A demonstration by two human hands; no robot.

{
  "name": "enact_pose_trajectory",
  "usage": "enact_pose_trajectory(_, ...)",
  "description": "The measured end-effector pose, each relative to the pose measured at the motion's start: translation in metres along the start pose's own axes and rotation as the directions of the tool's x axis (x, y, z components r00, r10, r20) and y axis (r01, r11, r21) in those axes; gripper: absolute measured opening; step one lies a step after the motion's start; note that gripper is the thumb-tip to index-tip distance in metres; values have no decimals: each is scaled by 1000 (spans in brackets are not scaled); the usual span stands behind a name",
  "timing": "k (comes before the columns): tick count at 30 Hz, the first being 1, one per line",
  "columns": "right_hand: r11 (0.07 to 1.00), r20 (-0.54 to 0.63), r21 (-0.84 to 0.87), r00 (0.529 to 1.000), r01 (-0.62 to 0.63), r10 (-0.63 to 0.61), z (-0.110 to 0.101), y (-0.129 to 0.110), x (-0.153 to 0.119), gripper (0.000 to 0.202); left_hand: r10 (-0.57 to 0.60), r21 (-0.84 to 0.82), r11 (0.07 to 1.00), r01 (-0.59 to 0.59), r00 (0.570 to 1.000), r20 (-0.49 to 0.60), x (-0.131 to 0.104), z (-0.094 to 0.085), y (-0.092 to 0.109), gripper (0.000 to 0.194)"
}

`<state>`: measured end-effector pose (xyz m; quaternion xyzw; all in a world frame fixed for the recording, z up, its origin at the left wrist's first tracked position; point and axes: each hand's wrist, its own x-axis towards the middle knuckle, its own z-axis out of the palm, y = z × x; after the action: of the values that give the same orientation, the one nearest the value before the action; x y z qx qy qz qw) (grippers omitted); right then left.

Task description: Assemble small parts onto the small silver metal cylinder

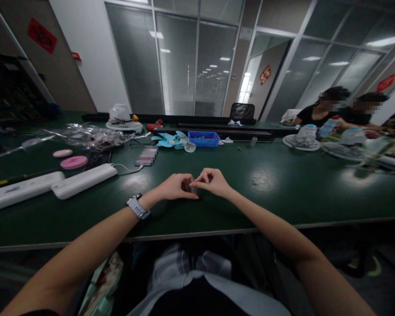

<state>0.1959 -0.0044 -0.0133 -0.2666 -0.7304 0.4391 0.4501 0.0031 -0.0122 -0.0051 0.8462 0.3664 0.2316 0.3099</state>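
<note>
Above the green table (224,210), near its front edge, my two hands meet. My left hand (174,186), with a pale-strapped watch on its wrist, curls round a small, partly see-through roundish thing (193,190). Most of that thing is hidden by the fingers, so I cannot make out its kind. My right hand (215,182) is closed in a pinch at its right side, thumb and forefinger together. Whatever sits between those fingertips is too small to name.
White power strips (85,181), a pink oval dish (74,162) and a phone (147,156) lie left. Farther back are light-blue fan blades (171,140), a blue bin (203,139) and crumpled clear plastic (92,137). Two people (329,112) sit far right by fan parts (304,138).
</note>
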Motion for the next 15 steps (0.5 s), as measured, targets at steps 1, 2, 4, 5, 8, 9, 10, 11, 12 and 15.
enact_pose_trajectory(1, 1000, 1, -8, 1000, 5, -5, 0, 0, 0, 44, 2, 2, 1000, -2, 1000, 0, 0, 0, 1, 44)
enact_pose_trajectory(2, 1000, 3, -20, 1000, 13, -13, 0, 0, -1, 43, 5, 0, 1000, -5, 1000, 1, 0, -1, 1, 44)
enact_pose_trajectory(4, 999, 9, -40, 1000, 26, -25, -2, 0, -2, 41, 7, -10, 1000, -7, 1000, 5, -1, -1, 2, 43)
enact_pose_trajectory(5, 999, 16, -40, 1000, 25, -25, -2, 0, -3, 40, 6, -16, 1000, -6, 1000, 7, -1, -1, 1, 43)
enact_pose_trajectory(8, 1000, 28, -3, 1000, 14, -14, -3, 1, -4, 38, 7, -20, 1000, -7, 1000, 10, 0, -1, 0, 44)
enact_pose_trajectory(9, 1000, 26, 13, 1000, 11, -12, -2, 2, -3, 38, 10, -16, 1000, -10, 1000, 6, 0, 0, -1, 44)
enact_pose_trajectory(10, 1000, 18, 27, 1000, 12, -12, -2, 3, -3, 39, 11, -11, 1000, -11, 1000, 0, 1, 0, -2, 44)
enact_pose_trajectory(11, 999, 5, 41, 1000, 17, -17, -2, 4, -1, 39, 10, -7, 1000, -10, 1000, -7, 1, 0, -2, 45)
enact_pose_trajectory(12, 998, -12, 53, 1000, 23, -23, -2, 4, 0, 40, 5, -3, 1000, -5, 1000, -12, 1, 0, -3, 46)
enact_pose_trajectory(15, 997, -79, 63, 996, 40, -35, -10, 4, 4, 42, -5, 1, 1000, 5, 1000, -16, 1, 1, -4, 48)
